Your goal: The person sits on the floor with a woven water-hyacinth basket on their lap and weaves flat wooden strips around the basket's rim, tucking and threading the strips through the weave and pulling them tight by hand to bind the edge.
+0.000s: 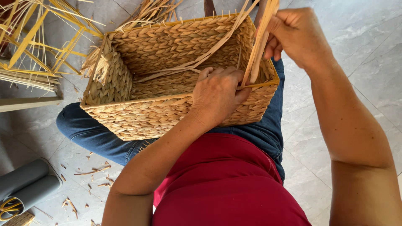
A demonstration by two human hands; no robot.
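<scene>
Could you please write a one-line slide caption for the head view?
Left hand steadies a woven basket on the lap while the right hand pulls straw strips up at its rim.

Grey tiled floor (368, 62) strewn with straw scraps (94, 171), yellow wire frames (37, 37) stacked at upper left with loose reed bundles (25, 79), grey rolled tubes (25, 184) laid at lower left — yellow-handled scissors (9, 208) rested on them

Rectangular woven straw basket (159, 79) on lap, loose strands (259, 46) upright.
</scene>
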